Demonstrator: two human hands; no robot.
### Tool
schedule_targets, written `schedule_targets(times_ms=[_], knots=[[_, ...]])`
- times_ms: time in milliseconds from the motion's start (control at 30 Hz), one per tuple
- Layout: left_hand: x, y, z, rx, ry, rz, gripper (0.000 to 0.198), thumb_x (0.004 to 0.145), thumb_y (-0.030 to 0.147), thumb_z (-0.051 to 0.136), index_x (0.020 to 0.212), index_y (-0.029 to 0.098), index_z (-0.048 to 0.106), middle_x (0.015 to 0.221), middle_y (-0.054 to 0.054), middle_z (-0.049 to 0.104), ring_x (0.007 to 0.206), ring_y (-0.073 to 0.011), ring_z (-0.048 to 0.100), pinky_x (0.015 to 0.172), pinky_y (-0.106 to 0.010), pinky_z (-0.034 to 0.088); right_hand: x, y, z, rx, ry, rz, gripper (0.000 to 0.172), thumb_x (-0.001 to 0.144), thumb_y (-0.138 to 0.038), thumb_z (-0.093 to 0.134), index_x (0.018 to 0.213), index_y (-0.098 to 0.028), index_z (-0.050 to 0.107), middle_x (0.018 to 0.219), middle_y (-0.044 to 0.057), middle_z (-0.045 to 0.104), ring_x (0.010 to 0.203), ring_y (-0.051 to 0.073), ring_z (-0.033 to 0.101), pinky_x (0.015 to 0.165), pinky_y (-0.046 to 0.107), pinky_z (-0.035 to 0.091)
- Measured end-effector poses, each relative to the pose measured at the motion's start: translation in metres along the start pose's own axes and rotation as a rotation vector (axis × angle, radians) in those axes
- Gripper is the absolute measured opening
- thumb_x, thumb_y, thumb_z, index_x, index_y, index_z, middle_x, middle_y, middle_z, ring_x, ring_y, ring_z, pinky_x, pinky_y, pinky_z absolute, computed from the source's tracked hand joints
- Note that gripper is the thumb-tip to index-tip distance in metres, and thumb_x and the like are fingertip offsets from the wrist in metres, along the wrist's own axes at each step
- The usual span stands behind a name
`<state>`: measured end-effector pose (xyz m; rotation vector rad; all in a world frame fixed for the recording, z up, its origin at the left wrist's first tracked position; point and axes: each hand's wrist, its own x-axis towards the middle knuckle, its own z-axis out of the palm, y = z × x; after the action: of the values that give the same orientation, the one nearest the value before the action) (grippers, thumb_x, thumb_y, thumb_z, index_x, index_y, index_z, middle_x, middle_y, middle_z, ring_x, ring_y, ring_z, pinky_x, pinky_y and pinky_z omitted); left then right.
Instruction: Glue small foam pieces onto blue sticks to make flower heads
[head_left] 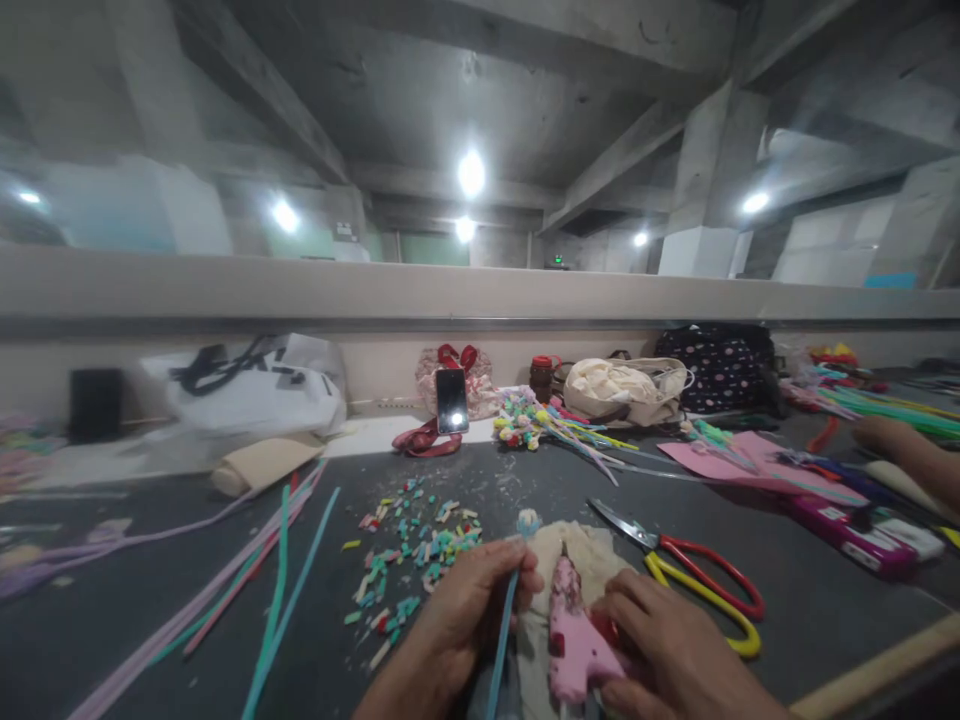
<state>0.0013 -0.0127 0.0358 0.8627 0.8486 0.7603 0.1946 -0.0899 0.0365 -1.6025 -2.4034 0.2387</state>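
Loose stems: long lilac, red, green and blue fuzzy stems (281, 565) lie slantwise on the dark tabletop (247, 530), well apart from both hands.
Clippings: small multicoloured bits (420, 540) lie scattered beyond the left forearm.
Left hand: the person's left hand (476, 600) has thumb and fingers together, pinched on a blue stem (503, 645).
Blue stem: its pale blue-and-white tip (529, 521) stands just above the pinch; the rest runs down below the fingers, left of the glue gun.
Cloth: a crumpled beige cloth (596, 547) lies under the gun.
Glue gun: the pink glue gun (574, 645) lies between the hands, nozzle pointing away from the person.
Right hand: the right hand (667, 640) is curled around the gun's handle.
Scissors: red-and-yellow-handled scissors (649, 540) lie open beyond the right hand.
Far right: another person's hand (892, 440) is near green stems (900, 415).
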Motion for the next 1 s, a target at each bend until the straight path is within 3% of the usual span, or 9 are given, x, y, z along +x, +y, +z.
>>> schedule_targets(times_ms=[100,300,433,533,667,833,1000], knots=[[0.004,0.001,0.012,0.073,0.048,0.005,0.017,0.063,0.03,0.057,0.064,0.014,0.055,0.066,-0.003,0.062,0.057,-0.0102,0.057,0.043,-0.015,0.036,0.003,-0.004,0.0,-0.017,-0.009,0.025,0.035,0.06,-0.036,0.065,0.091,-0.021,0.058,0.09,0.006,0.057,0.082,0.023,0.049,0.07,0.032,0.037],[0.018,-0.012,0.013,0.184,0.144,0.02,0.018,0.066,0.027,0.048,0.057,0.013,0.051,0.052,-0.002,0.056,0.044,-0.0074,0.05,0.039,-0.015,0.033,0.007,0.0,0.003,0.053,0.07,0.048,0.019,0.055,-0.019,0.061,0.074,-0.019,0.059,0.077,0.002,0.058,0.072,0.018,0.048,0.065,0.027,0.034],[0.022,-0.018,0.008,0.213,0.15,0.017,0.017,0.064,0.027,0.051,0.055,0.012,0.052,0.051,-0.002,0.055,0.043,-0.0078,0.049,0.04,-0.016,0.034,0.002,0.015,-0.008,0.384,0.082,0.08,0.018,0.06,-0.018,0.055,0.077,-0.019,0.061,0.075,-0.001,0.058,0.071,0.016,0.049,0.062,0.024,0.036],[0.023,-0.018,0.007,0.229,0.149,0.016,0.019,0.063,0.03,0.053,0.058,0.011,0.054,0.055,-0.004,0.058,0.045,-0.0085,0.051,0.041,-0.017,0.036,-0.002,0.035,-0.014,0.771,0.077,0.145,0.018,0.066,-0.027,0.056,0.08,-0.019,0.062,0.073,0.0,0.059,0.068,0.016,0.053,0.058,0.024,0.039],[0.023,-0.017,0.007,0.242,0.16,0.015,0.019,0.062,0.03,0.054,0.057,0.012,0.054,0.056,-0.004,0.058,0.044,-0.0083,0.05,0.04,-0.017,0.035,-0.008,0.061,-0.015,1.222,0.346,0.305,0.033,0.064,-0.043,0.058,0.079,-0.014,0.064,0.073,0.007,0.063,0.063,0.022,0.057,0.055,0.029,0.044],[0.019,-0.015,0.012,0.237,0.169,0.028,0.018,0.064,0.028,0.053,0.058,0.012,0.054,0.053,-0.003,0.057,0.045,-0.008,0.049,0.041,-0.017,0.034,-0.015,0.068,-0.018,1.493,0.571,0.366,0.031,0.074,-0.041,0.049,0.083,-0.015,0.064,0.079,0.009,0.064,0.065,0.021,0.057,0.062,0.032,0.047],[0.009,-0.008,0.012,0.186,0.114,0.061,0.023,0.067,0.034,0.055,0.064,0.011,0.058,0.046,0.003,0.05,0.037,-0.0027,0.039,0.037,-0.013,0.026,-0.019,0.05,-0.007,1.549,0.537,0.362,0.035,0.075,-0.045,0.047,0.083,-0.014,0.063,0.063,0.005,0.061,0.045,0.013,0.049,0.041,0.023,0.039]])
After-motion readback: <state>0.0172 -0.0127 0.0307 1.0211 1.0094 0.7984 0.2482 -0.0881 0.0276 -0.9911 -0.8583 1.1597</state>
